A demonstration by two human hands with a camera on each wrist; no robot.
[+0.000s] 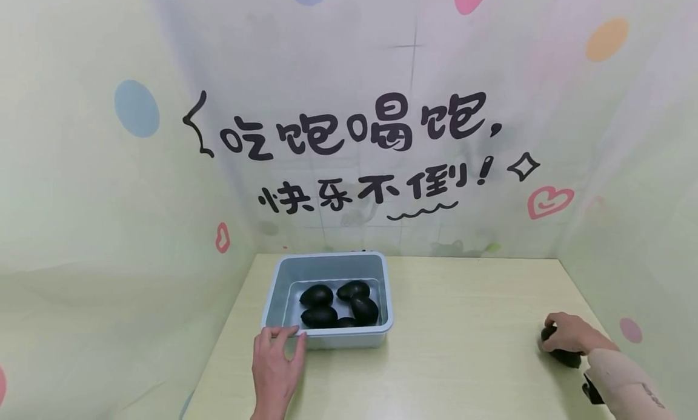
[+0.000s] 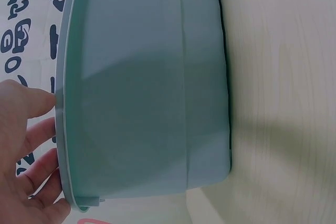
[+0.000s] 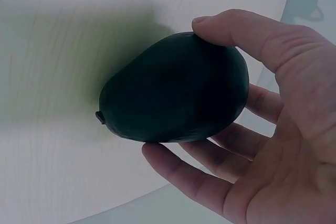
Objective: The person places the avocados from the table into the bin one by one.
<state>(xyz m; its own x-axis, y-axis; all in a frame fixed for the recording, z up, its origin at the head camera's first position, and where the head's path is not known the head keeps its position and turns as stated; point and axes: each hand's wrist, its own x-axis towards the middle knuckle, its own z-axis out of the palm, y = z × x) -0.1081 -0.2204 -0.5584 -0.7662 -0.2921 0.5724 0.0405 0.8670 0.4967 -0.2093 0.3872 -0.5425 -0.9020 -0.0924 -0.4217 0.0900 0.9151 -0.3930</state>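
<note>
Your right hand (image 1: 567,334) hides most of the avocado (image 3: 176,90) it clasps; left hand (image 1: 277,362), fingers relaxed, touches the tub (image 1: 327,338) on the pale bench (image 1: 463,347).

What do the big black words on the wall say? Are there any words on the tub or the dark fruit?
"吃饱喝饱," top line on the wall.
"快乐不倒!" second line on the wall, above a wavy underline.
Sideways black characters in the left wrist view: cut off, not readable.
Dark marking on the right forearm sleeve: too small to read.
Tub: none.
Dark fruit: none.
</note>
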